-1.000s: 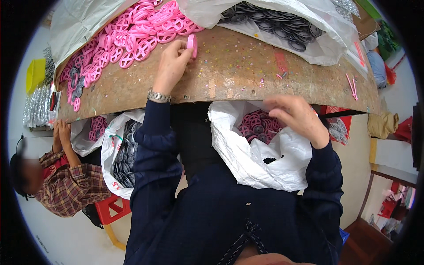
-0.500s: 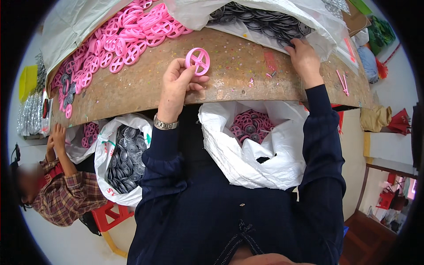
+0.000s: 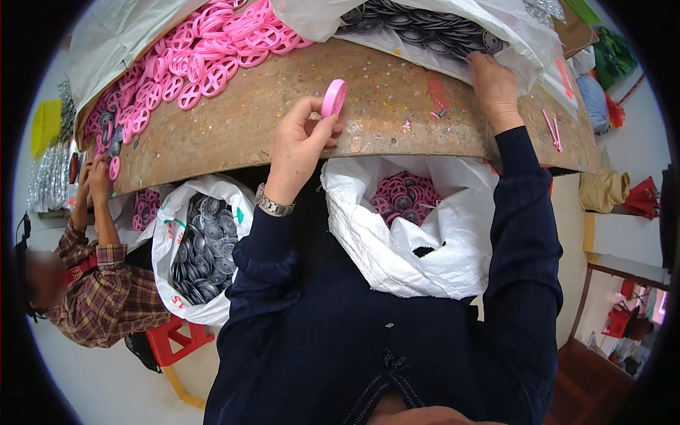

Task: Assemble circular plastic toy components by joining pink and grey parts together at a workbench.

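Observation:
My left hand (image 3: 303, 145) pinches a pink spoked plastic wheel (image 3: 333, 98) between thumb and fingers, tilted nearly edge-on above the worktable (image 3: 382, 131). At the far right, my right hand (image 3: 494, 88) reaches to the near edge of a pile of dark grey plastic discs (image 3: 425, 32) lying in an open white sack (image 3: 535, 53). Its fingers are bent together at the discs, and whatever the fingertips hold is hidden. A large heap of pink wheels (image 3: 212, 49) spreads over the table's far left.
Below the table edge, one white sack (image 3: 368, 248) holds pink rings with dark centres (image 3: 404, 198), and another (image 3: 164, 262) holds grey discs (image 3: 205, 248). Thin pink sticks (image 3: 552, 131) lie at the table's right. A co-worker in a plaid shirt (image 3: 113, 304) handles wheels at the left.
My left hand has shifted slightly right and turned the pink wheel from face-on to nearly edge-on. My right hand has moved a little farther in at the discs. The co-worker's hands have risen to the table edge.

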Demonstrator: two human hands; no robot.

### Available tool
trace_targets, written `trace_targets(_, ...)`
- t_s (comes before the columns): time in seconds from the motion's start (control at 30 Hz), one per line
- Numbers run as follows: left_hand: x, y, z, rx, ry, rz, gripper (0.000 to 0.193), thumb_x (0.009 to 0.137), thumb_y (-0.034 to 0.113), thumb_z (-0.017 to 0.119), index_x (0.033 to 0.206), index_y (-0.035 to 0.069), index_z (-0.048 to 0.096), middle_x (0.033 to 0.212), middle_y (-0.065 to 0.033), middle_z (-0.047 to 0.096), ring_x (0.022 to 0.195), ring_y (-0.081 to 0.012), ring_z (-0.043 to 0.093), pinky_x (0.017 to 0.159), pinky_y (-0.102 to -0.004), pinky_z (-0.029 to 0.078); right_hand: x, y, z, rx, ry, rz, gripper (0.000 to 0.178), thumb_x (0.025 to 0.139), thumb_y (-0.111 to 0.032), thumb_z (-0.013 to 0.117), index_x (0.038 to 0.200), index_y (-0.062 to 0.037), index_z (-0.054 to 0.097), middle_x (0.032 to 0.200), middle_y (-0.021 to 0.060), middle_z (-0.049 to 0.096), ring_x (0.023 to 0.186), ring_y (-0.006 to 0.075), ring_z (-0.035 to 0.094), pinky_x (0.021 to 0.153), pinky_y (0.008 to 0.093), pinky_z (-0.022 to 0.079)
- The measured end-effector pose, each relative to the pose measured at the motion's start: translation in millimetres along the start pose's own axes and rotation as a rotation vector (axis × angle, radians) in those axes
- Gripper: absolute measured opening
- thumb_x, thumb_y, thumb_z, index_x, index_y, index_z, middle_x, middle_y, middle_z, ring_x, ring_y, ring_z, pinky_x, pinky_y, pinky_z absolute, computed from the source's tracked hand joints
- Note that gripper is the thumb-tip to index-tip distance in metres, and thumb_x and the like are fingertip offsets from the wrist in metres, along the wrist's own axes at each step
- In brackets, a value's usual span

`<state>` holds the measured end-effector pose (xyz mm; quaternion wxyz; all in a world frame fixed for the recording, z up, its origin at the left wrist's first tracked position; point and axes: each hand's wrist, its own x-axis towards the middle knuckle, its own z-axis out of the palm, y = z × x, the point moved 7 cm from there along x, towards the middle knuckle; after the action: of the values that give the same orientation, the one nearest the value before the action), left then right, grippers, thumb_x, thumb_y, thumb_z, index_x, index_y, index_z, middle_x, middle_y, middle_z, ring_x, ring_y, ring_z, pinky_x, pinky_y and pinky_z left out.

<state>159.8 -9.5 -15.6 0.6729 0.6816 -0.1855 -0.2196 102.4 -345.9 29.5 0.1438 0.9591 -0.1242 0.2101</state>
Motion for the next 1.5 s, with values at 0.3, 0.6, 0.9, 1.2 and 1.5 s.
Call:
trace_targets(0.3,-18.2,47.1,17.4,0.729,0.094,0.731,0.022,0.079,-0.003,0.067,0.100,0.002,0.060,0.117,-0.0165,0.062,0.101,-0.0345,0.063,0.081,-0.0392,0.054,-30.9,-13.9,-36.4,0.903,0.164,0.188,0.013,0.097,-0.014,0.059,0.103,-0.0037,0.065,0.088,0.0066,0.070,0.077,0.0177,0.068,0.070,0.0292,0.052)
trace_targets(0.6,-26.5,43.0,36.8,0.833,0.056,0.840,0.024,0.077,-0.002,0.068,0.099,0.004,0.060,0.117,-0.0143,0.062,0.103,-0.0335,0.063,0.085,-0.0408,0.053,-47.3,-93.9,-56.4,1.650,-0.088,0.291,0.012,0.093,-0.007,0.064,0.104,-0.0013,0.063,0.092,-0.0005,0.063,0.082,0.0062,0.060,0.077,0.0211,0.049)
trace_targets(0.9,-30.4,40.8,44.2,0.845,0.006,0.837,0.027,0.076,-0.004,0.070,0.100,0.003,0.059,0.119,-0.0155,0.062,0.101,-0.0346,0.063,0.082,-0.0392,0.053,-51.6,-106.8,-60.0,1.685,-0.050,0.295,0.011,0.090,-0.006,0.066,0.099,-0.0015,0.064,0.086,-0.0013,0.064,0.074,0.0040,0.057,0.065,0.0188,0.046)
trace_targets(1.2,-33.2,44.4,54.0,0.805,0.014,0.877,0.024,0.078,-0.001,0.068,0.100,0.004,0.061,0.116,-0.0138,0.061,0.104,-0.0330,0.062,0.086,-0.0404,0.053,-57.5,-128.7,-63.2,1.729,-0.170,0.173,0.025,0.086,0.005,0.058,0.110,-0.0016,0.055,0.090,-0.0009,0.055,0.074,0.0032,0.052,0.064,0.0178,0.045)
trace_targets(1.5,-39.9,46.1,56.2,0.794,0.043,0.888,0.025,0.077,0.001,0.068,0.101,0.005,0.062,0.115,-0.0134,0.061,0.101,-0.0319,0.062,0.084,-0.0402,0.053,-68.3,-127.8,-65.5,1.724,-0.484,0.265,0.048,0.088,-0.003,0.057,0.135,-0.0063,0.048,0.110,-0.0016,0.060,0.083,0.0025,0.052,0.067,0.0184,0.041)
